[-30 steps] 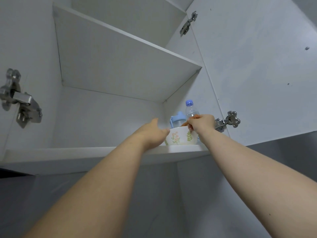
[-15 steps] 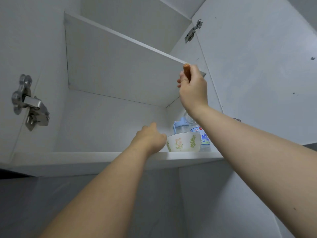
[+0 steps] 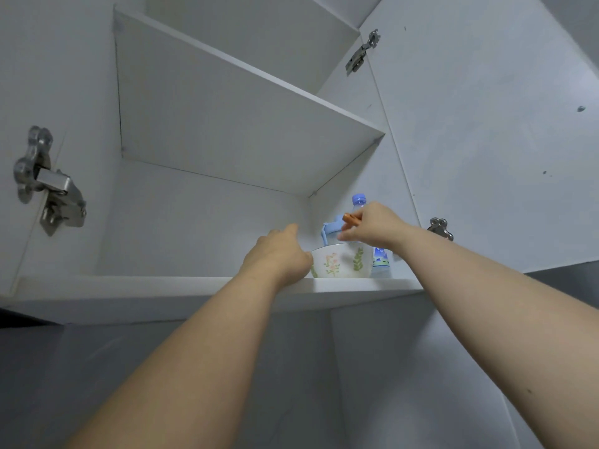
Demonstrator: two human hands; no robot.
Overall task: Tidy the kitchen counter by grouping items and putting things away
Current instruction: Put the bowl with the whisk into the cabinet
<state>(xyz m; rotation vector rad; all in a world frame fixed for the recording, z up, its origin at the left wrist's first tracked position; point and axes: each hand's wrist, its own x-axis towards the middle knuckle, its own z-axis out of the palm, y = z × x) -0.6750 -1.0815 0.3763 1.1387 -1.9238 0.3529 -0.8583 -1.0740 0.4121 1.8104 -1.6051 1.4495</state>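
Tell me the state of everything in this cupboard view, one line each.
door, open.
bowl, upright on lower shelf.
bottle, capped, upright behind bowl.
blue cup, behind bowl, mostly hidden.
left hand, holds bowl's side.
right hand, pinches brown stick above bowl.

We see the R hand (image 3: 372, 226) has dropped: half a sec ago it was up by the front edge of the upper shelf (image 3: 246, 124), now it's low again, just over the bowl (image 3: 343, 262) rim, approx. where it was 1 s ago. The brown stick (image 3: 349, 219) pinched in it came down too and now pokes left in front of the blue cup (image 3: 330, 226). The bottle (image 3: 359, 199) cap, hidden behind that arm a moment ago, shows again. The L hand (image 3: 278, 254) closed in slightly, fingers curled vs. the bowl's left wall.
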